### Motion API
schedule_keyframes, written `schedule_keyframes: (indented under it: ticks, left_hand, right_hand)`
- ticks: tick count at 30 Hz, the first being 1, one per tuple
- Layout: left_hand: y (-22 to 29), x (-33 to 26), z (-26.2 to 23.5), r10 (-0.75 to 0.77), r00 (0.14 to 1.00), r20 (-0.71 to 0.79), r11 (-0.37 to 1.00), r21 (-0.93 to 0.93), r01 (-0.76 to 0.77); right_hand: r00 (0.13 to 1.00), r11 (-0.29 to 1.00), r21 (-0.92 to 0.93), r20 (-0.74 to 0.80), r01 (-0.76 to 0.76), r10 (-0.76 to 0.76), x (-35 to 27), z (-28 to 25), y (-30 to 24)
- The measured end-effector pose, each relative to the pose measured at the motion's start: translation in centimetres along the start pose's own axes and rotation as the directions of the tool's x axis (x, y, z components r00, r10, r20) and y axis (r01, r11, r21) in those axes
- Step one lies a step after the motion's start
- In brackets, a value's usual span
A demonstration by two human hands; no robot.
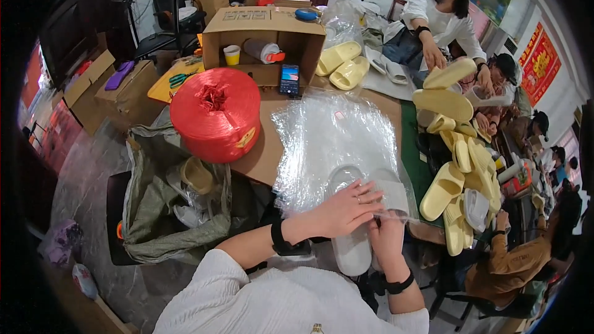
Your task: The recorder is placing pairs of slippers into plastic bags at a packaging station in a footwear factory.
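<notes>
A pair of white slippers lies in front of me at the near edge of the work table, with clear plastic over the far part. My left hand rests across the slippers, its fingers stretched out flat toward the right one's strap. Just below it, my right hand is closed at the edge of the clear plastic bag beside the right slipper; its fingertips are partly hidden. Beyond both hands spreads a pile of clear plastic bags.
A big red twine roll stands left, above an open woven sack. Behind are a cardboard box, a cup and a phone. Yellow slippers heap up at right, where a person handles more; others sit beyond.
</notes>
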State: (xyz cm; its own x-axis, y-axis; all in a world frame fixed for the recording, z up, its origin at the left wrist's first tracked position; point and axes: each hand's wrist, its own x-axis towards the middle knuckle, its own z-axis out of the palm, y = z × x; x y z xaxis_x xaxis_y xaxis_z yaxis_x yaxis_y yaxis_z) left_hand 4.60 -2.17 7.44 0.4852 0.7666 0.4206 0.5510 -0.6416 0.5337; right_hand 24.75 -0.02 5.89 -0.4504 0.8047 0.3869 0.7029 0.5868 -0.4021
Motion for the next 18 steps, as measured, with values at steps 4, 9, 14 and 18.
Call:
schedule_keyframes:
  ticks: [4,9,14,18]
  left_hand:
    - [0.9,-0.3,0.1,0.068,0.995,-0.077,0.997,-0.026,-0.07]
    - [1.6,-1.1,-0.7,0.118,0.993,-0.022,0.989,-0.09,-0.12]
    - [2.0,-2.4,-2.4,0.079,0.997,0.008,0.964,-0.257,-0.075]
    - [-0.7,-4.3,-2.4,-0.006,1.0,0.001,0.99,-0.138,0.006]
  right_hand:
    - [0.998,0.999,-0.045,0.069,-0.01,0.013,2.8,2.5,0.5]
    - [0.994,0.948,0.298,-0.048,0.111,-0.101,5.8,2.7,-1.2]
    - [0.986,0.776,0.63,-0.115,-0.019,0.118,6.9,5.2,-1.6]
    - [0.982,0.935,0.309,0.008,0.175,-0.186,4.1,4.4,0.2]
